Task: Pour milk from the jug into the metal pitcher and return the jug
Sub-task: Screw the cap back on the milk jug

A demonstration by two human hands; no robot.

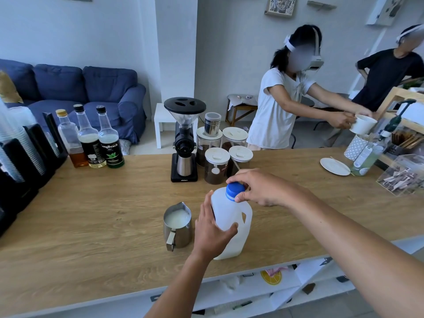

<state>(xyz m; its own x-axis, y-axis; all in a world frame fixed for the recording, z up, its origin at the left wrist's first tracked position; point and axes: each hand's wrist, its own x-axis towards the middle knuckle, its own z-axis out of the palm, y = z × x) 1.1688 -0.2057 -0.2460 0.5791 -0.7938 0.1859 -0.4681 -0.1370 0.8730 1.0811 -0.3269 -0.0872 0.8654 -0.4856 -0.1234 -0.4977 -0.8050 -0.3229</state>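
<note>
A white plastic milk jug (231,216) stands upright on the wooden counter (91,226), near the front edge. My left hand (211,228) wraps around its left side. Fingers of my right hand (257,187) pinch the blue cap (234,191) on the jug's neck. Just left of the jug stands the metal pitcher (177,226), its handle toward me and white milk visible inside.
Behind the jug are a black coffee grinder (184,143) and several lidded jars of coffee (216,166). Three syrup bottles (91,138) and cup stacks (20,145) stand at the left. A plate (334,166) and two people are at the far right.
</note>
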